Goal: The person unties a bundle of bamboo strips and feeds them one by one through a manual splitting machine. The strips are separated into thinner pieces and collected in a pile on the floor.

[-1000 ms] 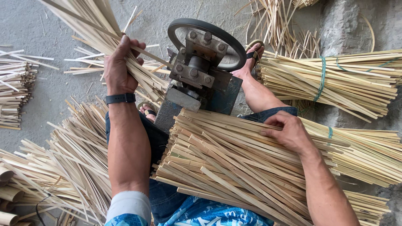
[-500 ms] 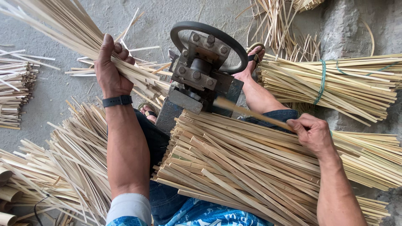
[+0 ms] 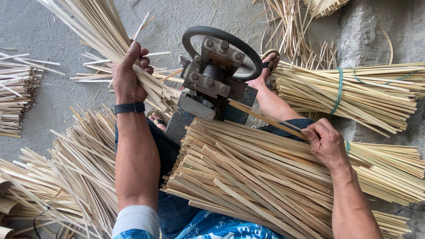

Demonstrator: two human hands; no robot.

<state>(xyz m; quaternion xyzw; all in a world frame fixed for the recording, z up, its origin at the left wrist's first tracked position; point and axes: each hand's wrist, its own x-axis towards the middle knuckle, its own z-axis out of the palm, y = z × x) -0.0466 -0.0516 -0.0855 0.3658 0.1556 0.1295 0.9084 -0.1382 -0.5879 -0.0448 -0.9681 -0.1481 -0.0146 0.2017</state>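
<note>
We are gripping a bundle of bamboo strips (image 3: pixel 102 35) in our left hand (image 3: pixel 127 77), fingers wrapped tight, just left of the splitting machine (image 3: pixel 217 77). Our right hand (image 3: pixel 325 141) is pinching a single bamboo strip (image 3: pixel 265 118), whose far end is touching the machine. Below the machine, a heap of strips (image 3: pixel 248 181) is lying across our lap.

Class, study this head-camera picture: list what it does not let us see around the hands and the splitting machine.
- Head view: the fan of strips in the left hand is cut off by the top edge.
- The right hand hides its own fingertips on the single strip.
- The machine hides where that strip enters.
- The lap bundle covers the legs.
</note>
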